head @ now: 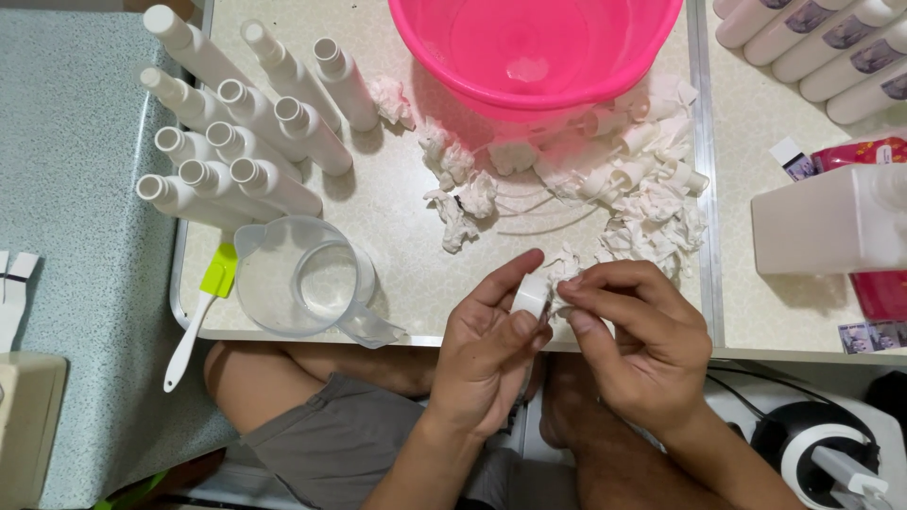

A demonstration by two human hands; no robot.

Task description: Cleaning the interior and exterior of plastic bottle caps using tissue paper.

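My left hand (487, 349) grips a small white pump cap (531, 295) between thumb and fingers, just over the table's front edge. My right hand (635, 335) pinches a crumpled white tissue (564, 272) against the cap. Both hands hover above my lap. A heap of used tissue wads (652, 212) and loose white pump parts (631, 175) lies on the table right behind them, below a pink basin (539, 57).
Several open white bottles (246, 132) stand at the back left. A clear measuring jug (307, 279) and a spatula with a green blade (203, 307) lie near the front edge. A white canister (831, 222) and more labelled bottles (831, 42) sit at right.
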